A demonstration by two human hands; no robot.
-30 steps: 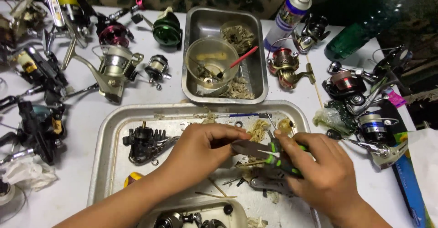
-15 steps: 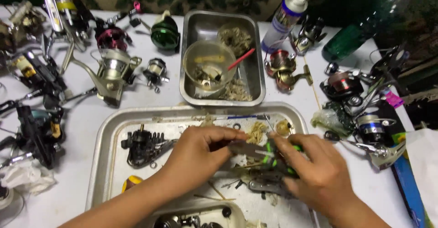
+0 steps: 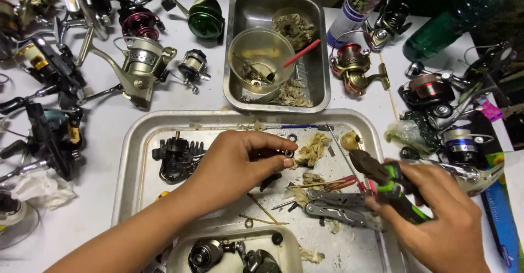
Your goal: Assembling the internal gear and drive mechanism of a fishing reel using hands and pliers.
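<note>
My left hand (image 3: 240,161) hovers over the middle of a metal tray (image 3: 131,153) and pinches a small dark ring-shaped part (image 3: 288,154) between thumb and fingertips. My right hand (image 3: 436,218) is at the tray's right edge, gripping green-and-black handled pliers (image 3: 382,173) whose dark jaws point up and left. A grey folding multi-tool (image 3: 335,206) lies on the tray just left of my right hand. A black reel body (image 3: 177,155) sits on the tray to the left of my left hand.
A smaller steel pan (image 3: 322,82) behind the tray holds a plastic cup (image 3: 261,52) and dirty wadding. Several fishing reels crowd the white table, left (image 3: 139,60) and right (image 3: 436,90). A spray can (image 3: 361,3) and a green bottle (image 3: 447,30) stand at the back.
My hands were together over the tray's centre. They have come apart: the right hand has drawn the pliers away to the right, while the left hand keeps the small part.
</note>
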